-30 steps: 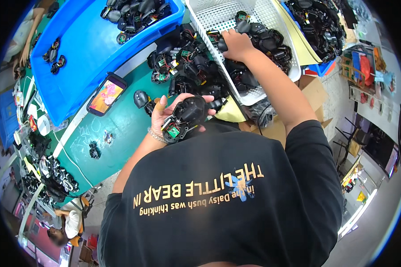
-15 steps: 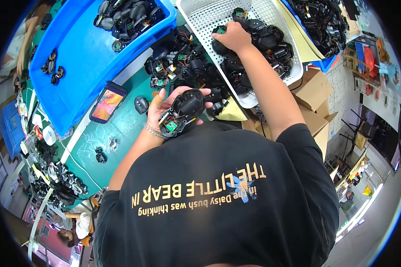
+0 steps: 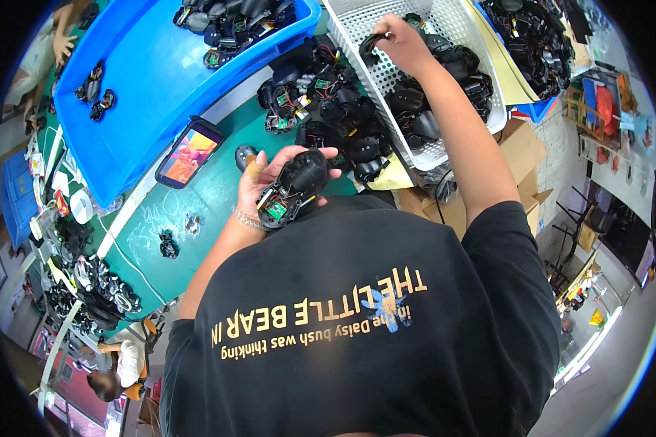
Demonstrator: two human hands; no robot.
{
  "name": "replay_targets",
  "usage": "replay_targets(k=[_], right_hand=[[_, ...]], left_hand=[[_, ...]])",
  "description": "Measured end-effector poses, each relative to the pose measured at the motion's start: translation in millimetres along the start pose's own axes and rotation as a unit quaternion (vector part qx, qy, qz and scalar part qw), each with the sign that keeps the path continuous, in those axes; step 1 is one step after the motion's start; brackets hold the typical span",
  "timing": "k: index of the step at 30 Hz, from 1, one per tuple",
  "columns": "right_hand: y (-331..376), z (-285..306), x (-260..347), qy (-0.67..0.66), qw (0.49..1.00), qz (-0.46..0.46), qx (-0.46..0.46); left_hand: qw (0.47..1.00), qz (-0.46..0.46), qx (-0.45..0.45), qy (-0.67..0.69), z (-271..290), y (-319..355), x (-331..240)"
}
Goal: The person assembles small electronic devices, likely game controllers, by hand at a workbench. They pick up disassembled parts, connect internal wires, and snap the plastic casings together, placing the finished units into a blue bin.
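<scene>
Left hand [image 3: 264,180] cupped around 1 open black mouse shell [image 3: 297,186] above green table [image 3: 219,191]; right hand [image 3: 402,42] pinching 1 black part [image 3: 372,41] inside white basket [image 3: 357,16].

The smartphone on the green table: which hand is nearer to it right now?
Left. The left hand holds an open black device shell just right of the smartphone. The right hand is far off, reaching into the white basket.
</scene>
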State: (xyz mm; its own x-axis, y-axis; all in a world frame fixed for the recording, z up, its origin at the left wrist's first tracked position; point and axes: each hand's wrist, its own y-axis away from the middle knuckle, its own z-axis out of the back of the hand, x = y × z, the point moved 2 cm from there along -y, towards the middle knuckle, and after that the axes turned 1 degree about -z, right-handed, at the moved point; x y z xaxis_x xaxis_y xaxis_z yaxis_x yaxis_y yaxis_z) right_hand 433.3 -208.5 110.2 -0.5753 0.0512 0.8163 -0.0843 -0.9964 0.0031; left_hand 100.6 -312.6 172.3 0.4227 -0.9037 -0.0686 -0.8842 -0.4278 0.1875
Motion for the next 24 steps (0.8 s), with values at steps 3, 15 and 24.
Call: replay_targets(k=[3,15,24], right_hand=[[5,8,29,-0.212,0.974,-0.056,-0.057],[29,15,165,-0.347,0.926,0.085,-0.120],[46,41,266,0.070,0.835,0.510,-0.194]], left_hand=[[0.999,-0.001,-0.055,-0.001,-3,11,2],[0.998,-0.024,-0.045,-0.023,-5,35,-2],[0.999,-0.028,-0.014,-0.007,0,39,-2]])
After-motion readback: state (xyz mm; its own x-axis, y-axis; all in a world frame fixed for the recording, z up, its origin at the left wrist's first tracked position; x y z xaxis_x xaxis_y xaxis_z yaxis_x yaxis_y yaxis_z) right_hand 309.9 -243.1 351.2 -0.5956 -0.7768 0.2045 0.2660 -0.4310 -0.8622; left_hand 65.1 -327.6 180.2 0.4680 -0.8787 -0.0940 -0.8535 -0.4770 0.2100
